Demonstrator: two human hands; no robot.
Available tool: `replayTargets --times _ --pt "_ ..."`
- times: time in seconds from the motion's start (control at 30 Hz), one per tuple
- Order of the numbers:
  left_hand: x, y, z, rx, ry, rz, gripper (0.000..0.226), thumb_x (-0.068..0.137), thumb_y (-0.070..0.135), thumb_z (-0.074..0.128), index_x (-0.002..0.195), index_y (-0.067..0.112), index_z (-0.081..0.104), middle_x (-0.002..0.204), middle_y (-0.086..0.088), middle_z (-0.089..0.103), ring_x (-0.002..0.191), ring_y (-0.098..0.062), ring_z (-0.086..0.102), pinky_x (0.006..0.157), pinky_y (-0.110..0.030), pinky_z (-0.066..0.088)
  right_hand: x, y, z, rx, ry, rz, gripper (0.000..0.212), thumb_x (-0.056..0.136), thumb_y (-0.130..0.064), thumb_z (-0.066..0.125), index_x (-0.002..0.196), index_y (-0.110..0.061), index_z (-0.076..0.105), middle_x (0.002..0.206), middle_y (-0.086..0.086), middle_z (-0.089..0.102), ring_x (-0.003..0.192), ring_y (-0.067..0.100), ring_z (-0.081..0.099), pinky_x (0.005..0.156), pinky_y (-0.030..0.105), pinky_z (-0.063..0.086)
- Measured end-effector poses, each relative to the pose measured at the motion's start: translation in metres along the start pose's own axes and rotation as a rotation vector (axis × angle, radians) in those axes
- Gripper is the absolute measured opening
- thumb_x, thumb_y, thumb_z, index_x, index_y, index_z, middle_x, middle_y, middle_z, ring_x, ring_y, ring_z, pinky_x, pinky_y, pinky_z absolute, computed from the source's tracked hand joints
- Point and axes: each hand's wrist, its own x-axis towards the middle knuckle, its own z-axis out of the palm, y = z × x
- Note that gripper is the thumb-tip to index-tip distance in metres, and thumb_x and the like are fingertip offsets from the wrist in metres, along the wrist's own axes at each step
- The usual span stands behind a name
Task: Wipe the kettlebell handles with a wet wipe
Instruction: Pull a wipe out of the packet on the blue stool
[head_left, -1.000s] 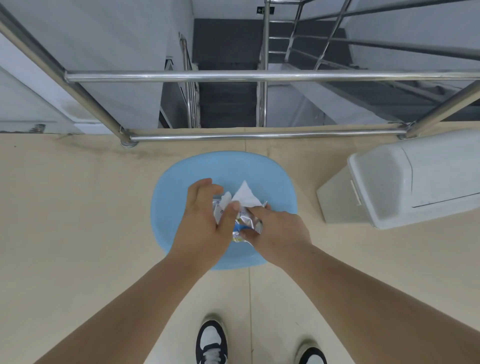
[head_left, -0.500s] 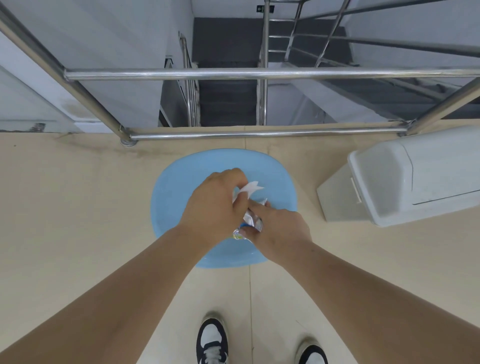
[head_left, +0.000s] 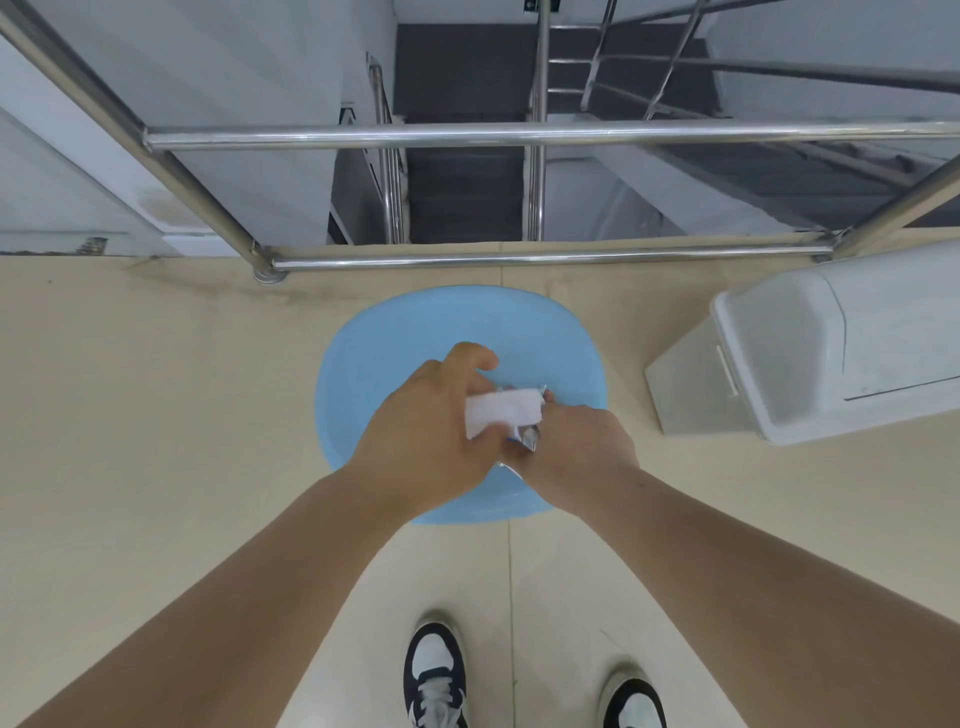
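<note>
The wet wipe (head_left: 503, 413) is now drawn further out of the foil sachet (head_left: 529, 439) than a moment ago. The left hand (head_left: 426, 431) pinches it with curled fingers (head_left: 475, 358). The right hand (head_left: 576, 452) grips the sachet above the blue stool (head_left: 467, 322). No kettlebell shows, so wiping has likely not begun.

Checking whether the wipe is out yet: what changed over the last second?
The left hand took hold of the white wipe and drew it further out of the packet: only a pointed tip showed before, now a broad folded strip. The right hand still pinches the packet over the blue stool; the bin has not moved.
</note>
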Motion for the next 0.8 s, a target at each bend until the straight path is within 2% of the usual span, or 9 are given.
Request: replayTargets --times 0.03,0.1,0.17,0.23,0.33,0.5,0.6,0.7,0.8 --pt "0.001 -0.006 0.001 0.097 -0.069 0.012 0.052 0.084 0.032 0.068 0.129 0.041 0.043 0.113 0.012 0.063 0.104 -0.014 0.059 0.084 -0.037 0.053 0.000 0.000 -0.001 0.003 0.000 0.001 0.040 0.097 -0.066 0.050 0.120 -0.033 0.056 0.106 -0.005 0.062 0.105 0.027 0.065 0.072 0.032 0.046" --pt "0.001 -0.010 0.000 0.217 -0.115 0.032 0.051 0.085 0.023 0.064 0.130 0.043 0.052 0.114 0.011 0.062 0.106 -0.015 0.057 0.084 -0.034 0.052 -0.002 0.002 -0.002 0.006 0.009 -0.006 0.046 0.097 -0.065 0.052 0.135 -0.039 0.052 0.111 -0.006 0.060 0.111 0.027 0.064 0.077 0.033 0.049" --pt "0.001 -0.013 -0.001 0.217 -0.080 0.083 0.032 0.088 0.016 0.062 0.114 0.035 0.067 0.102 0.012 0.064 0.097 -0.015 0.056 0.079 -0.033 0.050 -0.003 0.001 -0.004 -0.005 0.015 -0.026 0.056 0.098 -0.063 0.052 0.150 -0.048 0.038 0.129 -0.007 0.062 0.116 0.027 0.061 0.085 0.035 0.053" --pt "0.001 -0.013 -0.005 0.188 -0.003 0.120 0.010 0.087 0.017 0.067 0.089 0.026 0.064 0.083 0.010 0.060 0.080 -0.016 0.055 0.068 -0.037 0.049 -0.003 0.001 -0.003 -0.010 0.024 -0.039 0.059 0.098 -0.062 0.052 0.153 -0.050 0.032 0.134 -0.006 0.060 0.116 0.027 0.061 0.089 0.038 0.055" --pt "0.004 -0.011 -0.008 0.145 0.083 0.089 0.033 0.092 0.028 0.068 0.069 0.027 0.045 0.062 0.007 0.045 0.060 -0.017 0.046 0.054 -0.032 0.036 -0.003 0.001 -0.003 -0.005 0.032 -0.049 0.057 0.098 -0.062 0.051 0.151 -0.050 0.034 0.131 -0.007 0.061 0.113 0.027 0.062 0.086 0.038 0.055" --pt "-0.006 0.003 -0.009 0.063 0.158 -0.011 0.039 0.101 0.038 0.053 0.065 0.023 0.050 0.053 0.003 0.046 0.056 -0.025 0.048 0.054 -0.036 0.038 -0.003 -0.003 0.000 -0.027 0.032 -0.060 0.050 0.097 -0.063 0.052 0.143 -0.048 0.041 0.128 -0.005 0.059 0.107 0.027 0.063 0.079 0.035 0.053" --pt "-0.010 0.013 -0.019 -0.023 0.295 -0.119 0.052 0.101 0.050 0.040 0.074 0.011 0.062 0.059 -0.004 0.059 0.060 -0.026 0.057 0.059 -0.040 0.046 -0.003 -0.003 0.000 -0.026 0.027 -0.054 0.052 0.098 -0.062 0.052 0.147 -0.047 0.039 0.136 -0.005 0.057 0.113 0.027 0.061 0.082 0.035 0.052" --pt "-0.013 0.027 -0.030 -0.082 0.342 -0.237 0.052 0.102 0.049 0.041 0.062 0.017 0.043 0.053 -0.001 0.049 0.054 -0.021 0.047 0.054 -0.034 0.037 -0.006 -0.003 -0.002 -0.027 0.030 -0.056 0.053 0.098 -0.062 0.051 0.148 -0.047 0.038 0.138 -0.006 0.056 0.113 0.027 0.061 0.085 0.036 0.055" --pt "-0.017 0.033 -0.035 -0.261 0.335 -0.312 0.055 0.101 0.052 0.044 0.066 0.010 0.048 0.057 -0.002 0.051 0.053 -0.015 0.045 0.053 -0.029 0.037 -0.008 -0.003 -0.005 -0.043 0.007 -0.040 0.062 0.098 -0.064 0.050 0.155 -0.048 0.029 0.149 -0.006 0.052 0.121 0.027 0.059 0.092 0.038 0.055"
